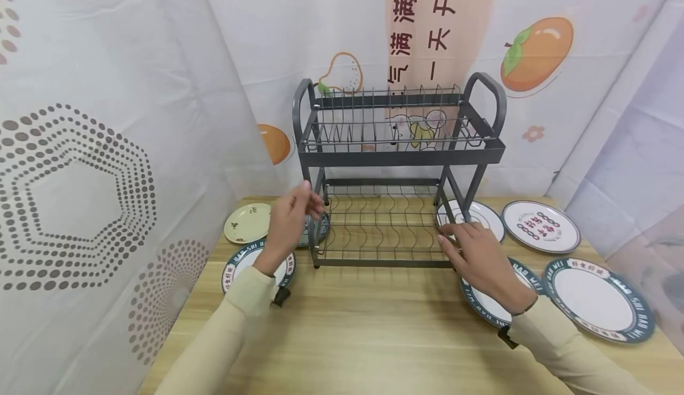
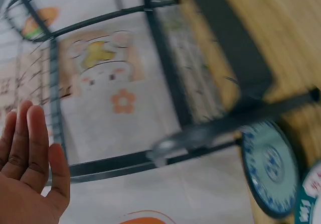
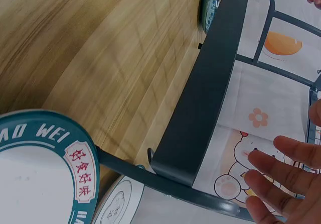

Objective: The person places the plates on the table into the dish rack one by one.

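Observation:
A dark grey two-tier dish rack [image 1: 401,158] with wire shelves stands on the wooden table; no dishes sit on either shelf. Beside its left legs, my left hand [image 1: 291,220] is raised and holds nothing. Its fingers [image 2: 37,138] are extended in the left wrist view. My right hand [image 1: 478,258] is at the rack's lower right corner, also holding nothing, over part of a green-rimmed plate [image 1: 483,305]. In the right wrist view its fingers [image 3: 281,171] are spread apart. Another green-rimmed plate [image 1: 251,261] lies partly hidden behind my left wrist.
On the left are a cream plate [image 1: 247,224] and a blue-patterned dish [image 2: 273,166], partly behind the rack. To the right lie a white plate [image 1: 488,220], a plate with red lettering [image 1: 541,227] and a large green-rimmed oval plate [image 1: 598,300]. Printed cloth [image 1: 256,44] hangs behind the table [image 1: 374,329].

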{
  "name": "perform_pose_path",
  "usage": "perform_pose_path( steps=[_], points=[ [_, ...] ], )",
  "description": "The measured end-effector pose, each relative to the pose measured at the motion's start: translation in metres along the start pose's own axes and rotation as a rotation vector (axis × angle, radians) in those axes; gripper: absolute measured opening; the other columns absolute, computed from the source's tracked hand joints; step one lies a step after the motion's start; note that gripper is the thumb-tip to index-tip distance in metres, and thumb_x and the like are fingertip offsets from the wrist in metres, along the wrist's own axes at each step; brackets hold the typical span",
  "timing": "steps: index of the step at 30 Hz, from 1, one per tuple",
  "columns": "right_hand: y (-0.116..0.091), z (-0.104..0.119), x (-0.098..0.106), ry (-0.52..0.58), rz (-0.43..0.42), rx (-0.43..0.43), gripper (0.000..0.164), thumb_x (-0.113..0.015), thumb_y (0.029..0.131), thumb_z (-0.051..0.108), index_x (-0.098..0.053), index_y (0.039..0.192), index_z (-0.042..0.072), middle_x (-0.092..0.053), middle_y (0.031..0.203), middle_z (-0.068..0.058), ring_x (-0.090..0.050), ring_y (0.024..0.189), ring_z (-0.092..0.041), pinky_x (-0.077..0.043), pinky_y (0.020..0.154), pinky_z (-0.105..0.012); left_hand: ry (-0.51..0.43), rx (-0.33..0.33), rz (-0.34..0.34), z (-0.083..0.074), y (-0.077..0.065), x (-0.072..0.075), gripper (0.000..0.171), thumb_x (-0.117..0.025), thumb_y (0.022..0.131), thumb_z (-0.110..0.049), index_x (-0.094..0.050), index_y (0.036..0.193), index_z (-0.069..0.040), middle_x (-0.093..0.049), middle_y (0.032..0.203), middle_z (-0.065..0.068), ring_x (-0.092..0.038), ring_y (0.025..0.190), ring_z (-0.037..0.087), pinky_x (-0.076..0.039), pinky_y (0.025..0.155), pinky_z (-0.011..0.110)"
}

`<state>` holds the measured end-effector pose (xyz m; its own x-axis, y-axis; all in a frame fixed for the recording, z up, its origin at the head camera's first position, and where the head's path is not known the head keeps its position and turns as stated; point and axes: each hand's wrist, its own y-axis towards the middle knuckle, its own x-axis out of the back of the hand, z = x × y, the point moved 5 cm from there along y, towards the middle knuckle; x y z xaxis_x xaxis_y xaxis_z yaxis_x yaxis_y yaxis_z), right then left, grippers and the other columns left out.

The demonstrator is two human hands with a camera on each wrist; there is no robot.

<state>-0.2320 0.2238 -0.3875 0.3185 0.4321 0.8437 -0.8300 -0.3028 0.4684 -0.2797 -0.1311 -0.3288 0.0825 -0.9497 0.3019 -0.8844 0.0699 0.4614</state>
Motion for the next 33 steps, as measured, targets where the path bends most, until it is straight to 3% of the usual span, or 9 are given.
perform_pose_path(
  steps=[4, 8, 12, 18, 26, 33],
  points=[
    [-0.003, -0.004, 0.004, 0.001, -0.010, -0.011, 0.028, -0.055, 0.107, 0.026, -0.071, 0.116, 0.005, -0.073, 0.104, -0.009, -0.060, 0.094, -0.028, -0.046, 0.081, -0.048, -0.167, 0.052, -0.014, -0.013, 0.016, 0.010, 0.067, -0.035, 0.110, -0.053, -0.067, 0.094, 0.003, -0.069, 0.080, 0.013, -0.065, 0.066, 0.030, -0.057, 0.070, 0.046],
    [-0.005, -0.008, 0.007, -0.005, -0.015, -0.023, 0.025, -0.056, 0.107, 0.026, -0.072, 0.110, 0.007, -0.068, 0.089, 0.000, -0.056, 0.083, -0.021, -0.043, 0.073, -0.042, -0.238, 0.076, -0.017, -0.025, 0.031, 0.012, 0.070, -0.036, 0.109, -0.056, -0.064, 0.092, 0.006, -0.067, 0.075, 0.011, -0.063, 0.060, 0.024, -0.057, 0.063, 0.038],
    [-0.007, -0.011, 0.007, -0.002, -0.020, -0.016, 0.023, -0.057, 0.106, 0.024, -0.072, 0.107, 0.007, -0.065, 0.084, 0.003, -0.055, 0.079, -0.019, -0.044, 0.071, -0.040, -0.225, 0.134, -0.035, -0.029, 0.038, 0.014, 0.070, -0.039, 0.107, -0.059, -0.062, 0.086, 0.003, -0.065, 0.069, 0.006, -0.059, 0.053, 0.017, -0.054, 0.056, 0.030],
    [-0.009, -0.011, 0.007, 0.017, -0.013, -0.005, 0.022, -0.057, 0.107, 0.024, -0.073, 0.105, 0.009, -0.064, 0.083, 0.005, -0.057, 0.082, -0.018, -0.046, 0.073, -0.041, -0.194, 0.187, -0.052, -0.028, 0.043, 0.020, 0.067, -0.043, 0.105, -0.061, -0.060, 0.078, -0.002, -0.064, 0.066, 0.004, -0.057, 0.050, 0.015, -0.053, 0.054, 0.028],
    [-0.011, -0.014, 0.008, 0.012, -0.053, 0.017, 0.017, -0.059, 0.105, 0.021, -0.072, 0.104, 0.010, -0.068, 0.087, 0.001, -0.060, 0.084, -0.020, -0.048, 0.072, -0.041, -0.189, 0.246, -0.005, -0.022, 0.053, 0.025, 0.064, -0.047, 0.104, -0.060, -0.058, 0.077, -0.002, -0.062, 0.063, 0.001, -0.057, 0.049, 0.013, -0.054, 0.054, 0.027],
    [-0.020, -0.023, 0.008, -0.010, -0.069, 0.004, 0.016, -0.059, 0.105, 0.020, -0.071, 0.104, 0.010, -0.069, 0.090, 0.000, -0.061, 0.083, -0.019, -0.048, 0.070, -0.041, -0.200, 0.302, 0.058, -0.021, 0.057, 0.019, 0.068, -0.048, 0.101, -0.067, -0.055, 0.077, -0.003, -0.060, 0.062, 0.002, -0.056, 0.050, 0.014, -0.054, 0.056, 0.027]
  ],
)
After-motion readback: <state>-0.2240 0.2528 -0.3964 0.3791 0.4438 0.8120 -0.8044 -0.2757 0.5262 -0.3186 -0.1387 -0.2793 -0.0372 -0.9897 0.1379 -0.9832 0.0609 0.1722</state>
